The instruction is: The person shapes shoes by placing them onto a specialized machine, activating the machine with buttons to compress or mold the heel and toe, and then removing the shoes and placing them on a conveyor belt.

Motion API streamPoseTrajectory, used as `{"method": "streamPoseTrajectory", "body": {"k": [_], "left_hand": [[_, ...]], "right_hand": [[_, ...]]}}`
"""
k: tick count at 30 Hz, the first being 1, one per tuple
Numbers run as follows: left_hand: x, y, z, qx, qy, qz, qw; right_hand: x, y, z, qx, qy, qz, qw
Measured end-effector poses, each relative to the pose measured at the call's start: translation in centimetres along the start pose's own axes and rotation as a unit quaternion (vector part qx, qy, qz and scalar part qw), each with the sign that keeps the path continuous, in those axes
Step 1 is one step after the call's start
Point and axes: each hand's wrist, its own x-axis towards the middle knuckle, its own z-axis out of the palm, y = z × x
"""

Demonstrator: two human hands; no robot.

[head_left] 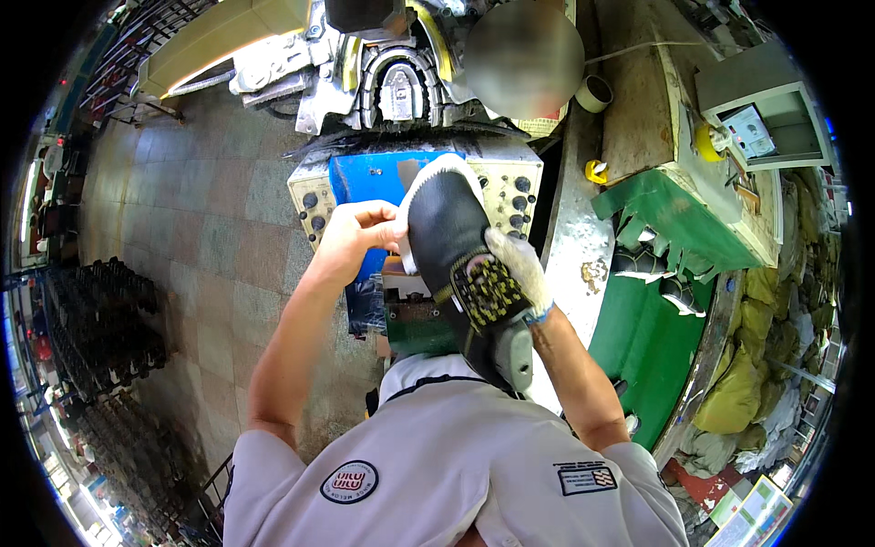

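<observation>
So there's a black shoe upper (447, 228) with white trim, held up at chest height in front of the blue-panelled machine (374, 178). The gloved right hand (515, 264) is wrapped around its laced part, and the bare left hand (360, 232) pinches the white edge. A green-topped table (665, 214) sits off to the right.

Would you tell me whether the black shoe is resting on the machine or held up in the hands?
Held up: the black shoe is gripped by the bare left hand and gloved right hand, above the machine.
</observation>
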Motion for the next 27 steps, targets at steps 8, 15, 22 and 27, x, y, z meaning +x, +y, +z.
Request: {"method": "streamPoseTrajectory", "body": {"k": [8, 15, 22, 27], "left_hand": [[5.1, -0.1, -1.3, -0.108, 0.205, 0.076, 0.970], [7.7, 1.7, -1.1, 0.001, 0.309, 0.219, 0.926], [9.6, -2.2, 0.6, 0.119, 0.347, 0.193, 0.910], [9.0, -2.5, 1.1, 0.035, 0.273, 0.182, 0.944]], "right_hand": [[7.4, -3.7, 5.4, 0.143, -0.003, 0.012, 0.990], [13.8, -6.6, 8.8, 0.075, 0.018, -0.142, 0.987], [16.4, -6.2, 9.0, 0.009, 0.135, -0.175, 0.975], [16.4, -6.4, 8.8, 0.012, 0.133, -0.166, 0.977]]}}
